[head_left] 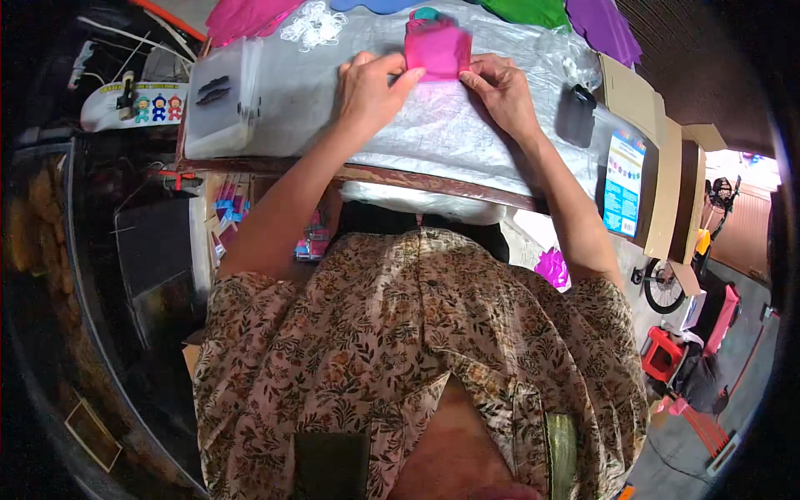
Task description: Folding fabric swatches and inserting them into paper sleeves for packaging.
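A bright pink, see-through square of thin, film-like material (439, 53) is held up over the far middle of the table, slightly blurred. My left hand (372, 87) pinches its lower left corner between thumb and fingers. On the opposite side, my right hand (502, 88) grips the lower right corner the same way. Behind the square shows a small teal piece (427, 14), partly hidden. A tangle of white string (313, 26) lies left of it, beyond my left hand. Crinkled silvery plastic sheeting (425, 125) covers the table beneath both hands.
Pink (250, 18), green (533, 12) and purple sheets (603, 30) lie along the far edge. Clear plastic sleeves (221, 104) lie at the left. A black object (577, 115), a printed card (623, 179) and an open cardboard box (631, 96) flank the right side.
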Action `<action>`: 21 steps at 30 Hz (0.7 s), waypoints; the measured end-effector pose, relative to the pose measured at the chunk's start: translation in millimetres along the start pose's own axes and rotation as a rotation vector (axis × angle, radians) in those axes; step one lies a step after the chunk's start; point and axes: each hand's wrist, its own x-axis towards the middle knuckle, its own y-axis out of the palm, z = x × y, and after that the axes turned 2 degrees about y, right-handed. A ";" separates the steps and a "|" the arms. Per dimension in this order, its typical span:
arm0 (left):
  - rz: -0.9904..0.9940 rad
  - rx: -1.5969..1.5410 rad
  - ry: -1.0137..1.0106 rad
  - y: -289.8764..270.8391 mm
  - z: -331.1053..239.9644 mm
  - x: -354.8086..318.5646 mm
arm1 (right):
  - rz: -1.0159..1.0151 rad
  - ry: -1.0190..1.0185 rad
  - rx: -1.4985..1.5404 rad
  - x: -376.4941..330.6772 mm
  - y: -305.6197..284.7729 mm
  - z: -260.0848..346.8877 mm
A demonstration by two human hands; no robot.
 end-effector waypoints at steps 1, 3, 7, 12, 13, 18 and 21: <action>0.020 -0.024 -0.050 3.7 2.0 4.6 | -0.035 0.009 -0.020 0.7 3.2 0.6; 0.032 -0.035 -0.094 10.0 4.3 12.9 | -0.108 0.028 -0.062 2.0 8.7 1.4; 0.073 0.008 -0.190 18.5 -1.5 25.5 | -0.170 0.110 -0.055 2.9 20.2 -1.6; -0.037 0.269 -0.144 27.2 -7.5 33.7 | -0.159 0.289 0.075 6.7 27.0 0.3; -0.103 0.329 -0.106 29.8 -6.8 32.8 | -0.192 0.255 0.023 7.5 30.0 2.0; -0.256 0.377 -0.051 32.2 -16.2 31.7 | -0.255 0.246 -0.119 10.7 36.2 0.0; -0.004 0.285 -0.264 27.7 -23.7 32.1 | -0.239 0.260 -0.119 10.6 33.8 -2.5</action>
